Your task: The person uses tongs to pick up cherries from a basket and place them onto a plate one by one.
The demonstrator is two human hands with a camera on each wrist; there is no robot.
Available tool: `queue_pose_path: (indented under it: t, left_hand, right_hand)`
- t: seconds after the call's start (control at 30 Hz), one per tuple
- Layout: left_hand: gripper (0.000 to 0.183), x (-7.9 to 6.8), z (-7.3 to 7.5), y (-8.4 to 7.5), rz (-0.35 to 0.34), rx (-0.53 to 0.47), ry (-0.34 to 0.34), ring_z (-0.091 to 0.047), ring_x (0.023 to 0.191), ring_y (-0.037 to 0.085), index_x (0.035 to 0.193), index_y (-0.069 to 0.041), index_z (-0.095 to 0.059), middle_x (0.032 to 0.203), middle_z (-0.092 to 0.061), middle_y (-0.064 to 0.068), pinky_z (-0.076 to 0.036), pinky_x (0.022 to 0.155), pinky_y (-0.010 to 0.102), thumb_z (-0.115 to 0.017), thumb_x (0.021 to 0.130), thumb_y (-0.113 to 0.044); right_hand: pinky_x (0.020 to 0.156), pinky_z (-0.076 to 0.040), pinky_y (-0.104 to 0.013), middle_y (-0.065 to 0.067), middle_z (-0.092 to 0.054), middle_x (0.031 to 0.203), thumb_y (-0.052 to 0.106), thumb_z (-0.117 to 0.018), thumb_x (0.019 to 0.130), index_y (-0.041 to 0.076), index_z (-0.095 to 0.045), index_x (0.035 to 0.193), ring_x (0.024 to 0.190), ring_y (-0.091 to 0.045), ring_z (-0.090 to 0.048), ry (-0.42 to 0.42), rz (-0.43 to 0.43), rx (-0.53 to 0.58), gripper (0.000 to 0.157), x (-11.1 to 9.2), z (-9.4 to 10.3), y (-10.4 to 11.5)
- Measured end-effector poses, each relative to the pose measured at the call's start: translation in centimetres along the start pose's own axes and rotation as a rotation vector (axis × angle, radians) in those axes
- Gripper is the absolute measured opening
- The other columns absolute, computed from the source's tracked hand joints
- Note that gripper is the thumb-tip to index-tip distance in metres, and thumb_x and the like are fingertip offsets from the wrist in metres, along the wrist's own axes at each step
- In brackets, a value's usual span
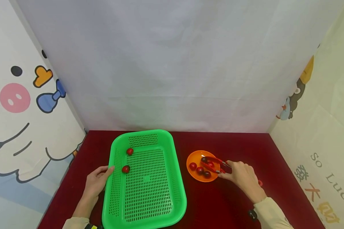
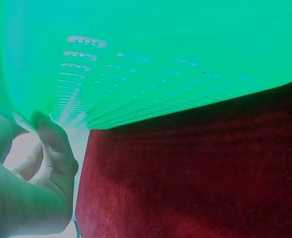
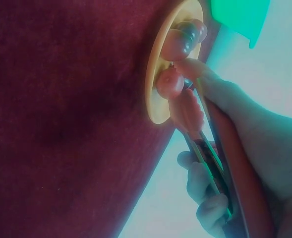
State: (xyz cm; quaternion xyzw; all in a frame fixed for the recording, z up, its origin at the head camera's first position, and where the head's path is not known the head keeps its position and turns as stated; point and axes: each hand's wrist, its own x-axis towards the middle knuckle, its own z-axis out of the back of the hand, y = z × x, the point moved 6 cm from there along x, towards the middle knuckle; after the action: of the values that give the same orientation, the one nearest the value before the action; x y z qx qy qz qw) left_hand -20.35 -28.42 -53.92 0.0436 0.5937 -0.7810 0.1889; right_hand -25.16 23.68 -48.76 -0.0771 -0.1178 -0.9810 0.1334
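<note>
My left hand [image 1: 95,183] holds the left rim of a green perforated plastic basket [image 1: 180,181], thumb over the edge and fingers at the outside. Two small red cherry tomatoes [image 1: 125,169] lie inside it near its left wall. To the right, my right hand [image 1: 243,176] grips red tongs [image 1: 208,167] from above. The tongs' tips reach over an orange plate [image 1: 188,163] holding several red and dark cherry tomatoes [image 1: 199,170]. A dark tomato [image 1: 204,159] lies between the tips. In the right wrist view, the scalloped tong head [image 3: 185,109] is right beside a red tomato [image 3: 170,83].
A dark red cloth [image 1: 226,203] covers the table under basket and plate. A pale curtain [image 1: 177,63] stands behind. Printed cloth panels with cartoon figures [image 1: 15,98] flank both sides.
</note>
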Motion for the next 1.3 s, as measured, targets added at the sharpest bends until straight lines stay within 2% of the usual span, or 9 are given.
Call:
queue_pose_path:
  t: [0.23, 0.67, 0.97, 1.13, 1.3]
  left_hand:
    - [0.063, 0.1, 0.0, 0.1, -0.003, -0.001, 0.002, -0.058, 0.066, 0.010, 0.142, 0.001, -0.053, 0.094, -0.072, -0.001, -0.049, 0.060, 0.028, -0.064, 0.102, -0.047]
    - [0.064, 0.1, -0.1, 0.0, -0.001, -0.010, -0.004, -0.061, 0.067, 0.010, 0.141, 0.002, -0.053, 0.093, -0.072, -0.001, -0.051, 0.060, 0.028, -0.065, 0.101, -0.046]
    - [0.062, 0.0, -0.1, 0.0, 0.000, -0.009, -0.010, -0.058, 0.064, 0.010, 0.141, 0.002, -0.053, 0.090, -0.071, -0.002, -0.048, 0.058, 0.028, -0.064, 0.102, -0.046]
    - [0.064, 0.1, -0.1, 0.0, 0.011, -0.008, -0.007, -0.057, 0.064, 0.010, 0.141, 0.002, -0.053, 0.091, -0.071, -0.001, -0.048, 0.058, 0.028, -0.065, 0.101, -0.047]
    - [0.064, 0.1, -0.1, 0.0, 0.014, -0.020, -0.007, -0.060, 0.067, 0.010, 0.140, 0.002, -0.053, 0.091, -0.071, -0.001, -0.050, 0.060, 0.028, -0.065, 0.101, -0.047]
  right_hand:
    - [0.043, -0.030, -0.028, 0.005, -0.043, 0.056, 0.042, -0.093, 0.074, 0.006, -0.072, 0.090, 0.049, -0.013, -0.033, 0.002, -0.007, 0.007, 0.045, 0.0, -0.1, 0.0]
    - [0.044, -0.025, -0.027, 0.006, -0.037, 0.055, 0.043, -0.093, 0.073, 0.008, -0.069, 0.086, 0.050, -0.011, -0.028, -0.025, 0.003, -0.008, 0.045, 0.0, 0.5, 0.2]
    - [0.043, -0.023, -0.027, 0.005, -0.043, 0.055, 0.042, -0.093, 0.074, 0.002, -0.076, 0.105, 0.050, -0.011, -0.025, -0.036, 0.001, -0.001, 0.053, 0.1, 1.4, 0.6]
    - [0.044, -0.019, -0.025, 0.006, -0.034, 0.053, 0.043, -0.093, 0.074, 0.001, -0.077, 0.108, 0.049, -0.009, -0.020, -0.046, 0.013, -0.003, 0.057, 0.4, 1.8, 1.0]
    - [0.044, -0.020, -0.025, 0.007, -0.037, 0.051, 0.049, -0.091, 0.075, 0.000, -0.077, 0.113, 0.049, -0.009, -0.018, -0.048, 0.019, -0.010, 0.063, 0.8, 2.5, 1.6]
